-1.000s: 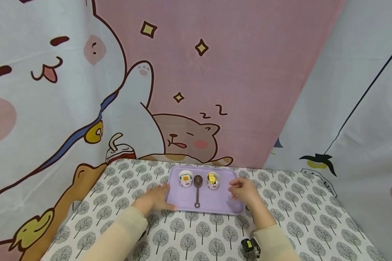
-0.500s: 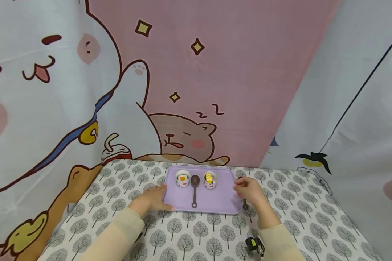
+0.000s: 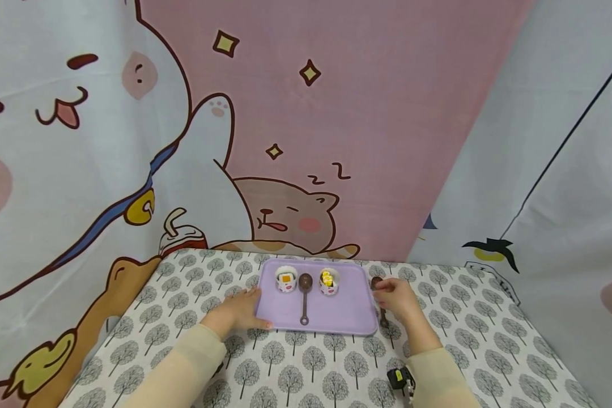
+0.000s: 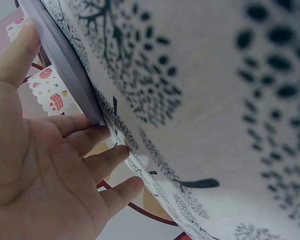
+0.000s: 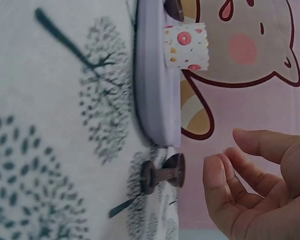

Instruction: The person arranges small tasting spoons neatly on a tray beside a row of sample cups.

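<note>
My left hand (image 3: 237, 310) rests at the left end of a lilac tray (image 3: 336, 324). In the left wrist view its spread fingers touch the tray's rim, the thumb (image 4: 21, 50) lying along it. A brown spoon (image 3: 305, 283) with a ringed handle end lies on the tray between two patterned paper cups. The left cup (image 3: 287, 285) holds a white piece with an orange square; the right cup (image 3: 328, 290) has yellow and dark bits. Right of the tray, a second brown spoon (image 5: 177, 170) lies on the tablecloth. My right hand (image 3: 399, 299), loosely curled and holding nothing, hovers over it, partly hiding it.
A white tablecloth (image 3: 272, 354) with grey tree prints covers the table. A cartoon-printed curtain (image 3: 398, 113) rises directly behind the table's back edge. A small black device (image 3: 398, 377) is strapped at the right wrist.
My right hand has moved from over the tray's right edge to the right, and more of the second spoon shows. The left hand stays at the tray. The head view has shifted slightly.
</note>
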Tool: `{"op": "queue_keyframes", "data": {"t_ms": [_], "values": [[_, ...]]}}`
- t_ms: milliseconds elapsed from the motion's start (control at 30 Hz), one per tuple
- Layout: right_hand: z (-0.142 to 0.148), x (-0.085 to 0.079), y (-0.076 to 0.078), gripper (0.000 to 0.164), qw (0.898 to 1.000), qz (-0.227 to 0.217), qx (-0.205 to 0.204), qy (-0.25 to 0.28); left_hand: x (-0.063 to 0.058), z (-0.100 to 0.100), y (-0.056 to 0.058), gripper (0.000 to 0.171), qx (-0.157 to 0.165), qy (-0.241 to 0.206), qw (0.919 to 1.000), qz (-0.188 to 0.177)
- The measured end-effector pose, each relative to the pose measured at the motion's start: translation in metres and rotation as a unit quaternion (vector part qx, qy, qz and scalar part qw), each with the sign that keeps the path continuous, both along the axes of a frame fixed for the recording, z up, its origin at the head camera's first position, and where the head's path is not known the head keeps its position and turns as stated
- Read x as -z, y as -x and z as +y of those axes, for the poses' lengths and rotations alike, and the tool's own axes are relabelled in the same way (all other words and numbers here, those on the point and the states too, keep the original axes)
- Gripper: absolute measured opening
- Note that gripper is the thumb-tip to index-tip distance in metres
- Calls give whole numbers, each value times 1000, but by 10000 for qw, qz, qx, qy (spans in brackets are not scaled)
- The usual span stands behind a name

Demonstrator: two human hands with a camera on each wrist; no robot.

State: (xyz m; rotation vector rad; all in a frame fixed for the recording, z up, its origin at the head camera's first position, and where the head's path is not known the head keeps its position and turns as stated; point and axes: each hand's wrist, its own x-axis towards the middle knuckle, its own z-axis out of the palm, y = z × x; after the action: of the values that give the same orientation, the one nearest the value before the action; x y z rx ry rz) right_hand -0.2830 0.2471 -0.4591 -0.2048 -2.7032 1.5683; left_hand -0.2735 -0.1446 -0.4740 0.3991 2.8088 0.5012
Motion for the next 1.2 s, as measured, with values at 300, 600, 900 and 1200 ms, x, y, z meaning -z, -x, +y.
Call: {"op": "queue_keyframes", "data": {"t_ms": [300,600,900,1200], "values": [[9,13,2,30,9996,-24,178,-240,0,0,0,110,21,15,10000,25],[13,18,7,32,9994,-165,233,-183,0,0,1,111,36,32,10000,47],[16,24,10,36,9974,-606,389,9,2,-1,2,111,41,56,9999,97],[17,29,13,32,9967,-682,391,225,3,-2,1,111,12,58,10000,61]]}}
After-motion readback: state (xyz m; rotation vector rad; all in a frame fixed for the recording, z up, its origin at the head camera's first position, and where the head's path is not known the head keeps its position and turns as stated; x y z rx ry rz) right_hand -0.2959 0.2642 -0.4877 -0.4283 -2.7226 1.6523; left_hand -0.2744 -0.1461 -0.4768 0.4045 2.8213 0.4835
